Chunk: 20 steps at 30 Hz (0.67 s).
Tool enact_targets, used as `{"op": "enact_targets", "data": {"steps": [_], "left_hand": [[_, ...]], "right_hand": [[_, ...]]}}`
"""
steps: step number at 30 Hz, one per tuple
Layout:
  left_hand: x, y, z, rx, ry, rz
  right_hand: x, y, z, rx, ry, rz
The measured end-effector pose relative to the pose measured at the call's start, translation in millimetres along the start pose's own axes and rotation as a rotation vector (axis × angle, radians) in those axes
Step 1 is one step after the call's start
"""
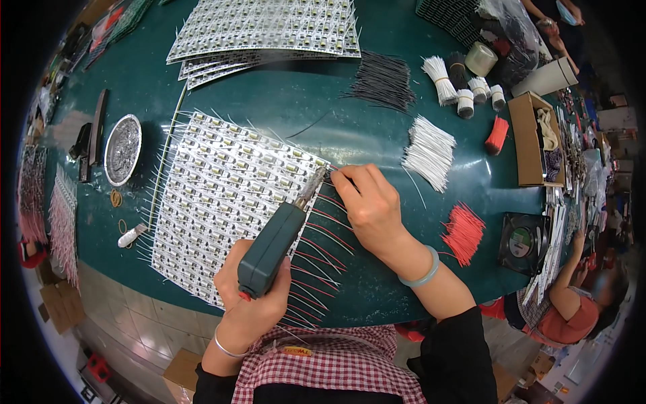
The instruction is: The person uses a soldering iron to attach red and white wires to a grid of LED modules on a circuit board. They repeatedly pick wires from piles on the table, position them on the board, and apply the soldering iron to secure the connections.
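My left hand (252, 306) is wrapped round the handle of a dark green soldering gun (270, 249). Its metal tip (313, 183) reaches the upper right corner of a white circuit board panel (208, 202) lined with rows of small components. At that same corner my right hand (371, 205) is closed in a pinch on a thin wire, mostly hidden by the fingers. Red and white wires (323, 249) stick out along the panel's right edge below the hand. More thin white wires fringe its left and top edges.
Stacked panels (269, 30) lie at the far side. Black wires (380, 79), white wires (429, 153) and red wires (464, 233) sit in piles to the right, near a cardboard box (528, 141) and a black fan (521, 244). A foil-lined bowl (123, 149) stands left. Another person (572, 303) is at right.
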State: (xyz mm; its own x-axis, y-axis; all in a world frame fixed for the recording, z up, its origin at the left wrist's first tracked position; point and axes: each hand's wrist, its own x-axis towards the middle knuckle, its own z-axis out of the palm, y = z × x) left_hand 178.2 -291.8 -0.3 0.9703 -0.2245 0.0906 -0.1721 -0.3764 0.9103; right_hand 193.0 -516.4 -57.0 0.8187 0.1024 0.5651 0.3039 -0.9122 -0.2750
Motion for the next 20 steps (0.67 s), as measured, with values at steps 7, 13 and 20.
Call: {"op": "enact_targets", "data": {"steps": [7,13,20], "left_hand": [[-1.9,1.7,-20.5,0.170,0.031,0.133],[6.6,13.8,-80.0,-0.025,0.606,0.320],[30.0,-65.4,-160.8,0.226,0.671,-0.031]], "right_hand": [[-0.7,-0.3,1.1,-0.014,-0.003,0.002],[-1.3,-0.7,-0.3,-0.022,0.003,0.015],[-1.2,-0.4,0.9,-0.007,0.011,0.014]]}}
